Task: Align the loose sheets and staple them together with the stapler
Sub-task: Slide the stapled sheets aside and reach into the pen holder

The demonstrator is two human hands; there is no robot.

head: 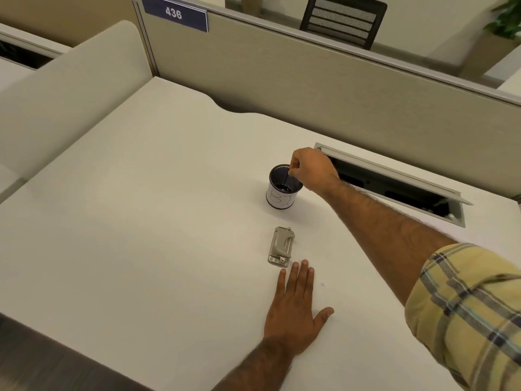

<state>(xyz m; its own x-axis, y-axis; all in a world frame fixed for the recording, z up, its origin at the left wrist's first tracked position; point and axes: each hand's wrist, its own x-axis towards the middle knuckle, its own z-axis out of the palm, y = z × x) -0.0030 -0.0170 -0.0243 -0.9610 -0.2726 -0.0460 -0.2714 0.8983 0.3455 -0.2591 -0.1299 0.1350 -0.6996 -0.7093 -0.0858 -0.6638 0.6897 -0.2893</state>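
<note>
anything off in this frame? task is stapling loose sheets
Yes: no loose sheets are visible on the desk. The stapler lies beyond the left hand, which rests flat. The right hand is pinching a thin dark item over the mesh cup. Nothing looks spilled or damaged.

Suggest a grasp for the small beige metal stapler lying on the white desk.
Probably pinch the small beige metal stapler across its long side edges, coming from above: it lies flat and low on the white desk, long axis pointing away, with the left hand flat just behind it.
</note>
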